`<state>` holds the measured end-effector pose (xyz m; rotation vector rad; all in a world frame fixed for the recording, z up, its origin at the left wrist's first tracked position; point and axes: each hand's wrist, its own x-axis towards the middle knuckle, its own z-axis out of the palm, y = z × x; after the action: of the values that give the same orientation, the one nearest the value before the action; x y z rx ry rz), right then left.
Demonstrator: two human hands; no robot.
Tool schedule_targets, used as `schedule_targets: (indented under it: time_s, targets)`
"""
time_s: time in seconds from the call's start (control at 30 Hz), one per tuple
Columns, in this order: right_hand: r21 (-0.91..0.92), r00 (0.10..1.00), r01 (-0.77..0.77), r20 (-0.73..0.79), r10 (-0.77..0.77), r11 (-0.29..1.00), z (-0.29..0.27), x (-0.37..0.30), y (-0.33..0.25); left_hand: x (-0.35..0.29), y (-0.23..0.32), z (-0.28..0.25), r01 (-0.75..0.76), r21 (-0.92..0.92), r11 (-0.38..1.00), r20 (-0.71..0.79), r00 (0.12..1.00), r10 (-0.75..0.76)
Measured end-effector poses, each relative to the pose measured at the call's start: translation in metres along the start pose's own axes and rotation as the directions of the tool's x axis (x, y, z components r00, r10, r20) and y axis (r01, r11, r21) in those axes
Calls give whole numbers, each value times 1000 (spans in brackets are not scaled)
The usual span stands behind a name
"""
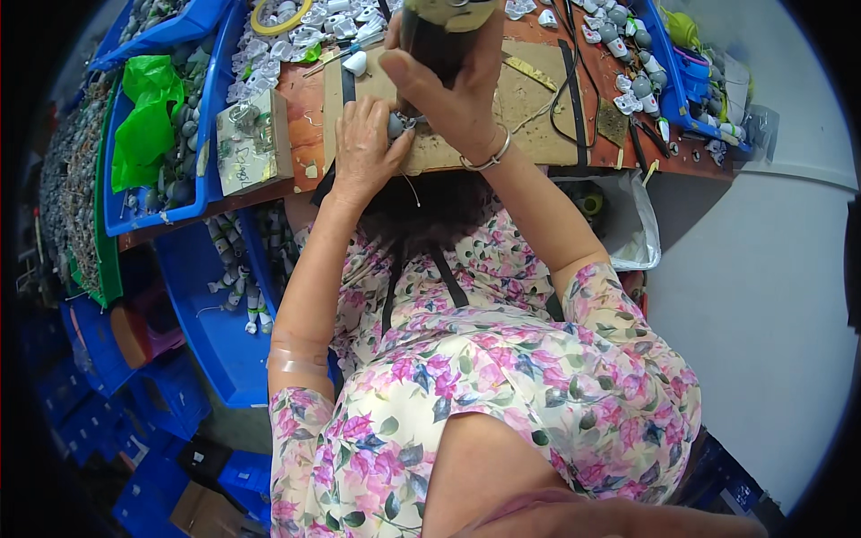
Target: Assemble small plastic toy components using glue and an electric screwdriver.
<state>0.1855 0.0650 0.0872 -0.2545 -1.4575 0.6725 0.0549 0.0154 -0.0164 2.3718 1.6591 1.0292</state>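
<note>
Over a sheet of brown cardboard (529, 130) on the red-topped bench, my right hand (462, 109) is wrapped round a thick, dark, upright power tool (439, 49) with a yellowish top end, which looks like an electric screwdriver. Its lower end points down at a small grey-and-white plastic part (396, 125). My left hand (360, 148) pinches that part and presses it against the cardboard near the front edge. A thin white wire (413, 190) hangs below it. The tool's tip is mostly hidden, so I cannot tell whether it touches.
White plastic pieces (269, 54) lie loose behind my left hand, near a yellow tape roll (280, 15). A box-shaped block (254, 143) and a blue bin (161, 213) stand left. Pliers (639, 148), a black cable (574, 99) and another blue bin (665, 67) are right.
</note>
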Motion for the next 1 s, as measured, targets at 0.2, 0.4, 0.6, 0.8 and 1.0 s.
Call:
schedule_targets:
  time_s: [0.2, 0.4, 0.6, 0.8, 1.0]
  targets:
    - [-101, 896, 335, 341, -284, 937, -20, 2, 30, 1, 2, 0, -1, -6, 1000, -6, 1000, 1]
    - [251, 983, -165, -34, 180, 954, -3, 13, -13, -2, -2, 2, 13, -1, 1000, 18, 1000, -13]
    - [-148, 984, -139, 91, 154, 979, -42, 50, -10, 0, -1, -1, 16, 7, 1000, 28, 999, -17]
    - [-917, 855, 46, 241, 458, 396, -125, 20, 63, 5, -4, -10, 13, 55, 998, 23, 1000, -15]
    - [-963, 844, 161, 248, 475, 217, -161, -15, 94, -2, -5, -22, 20, 64, 998, 11, 1000, -21]
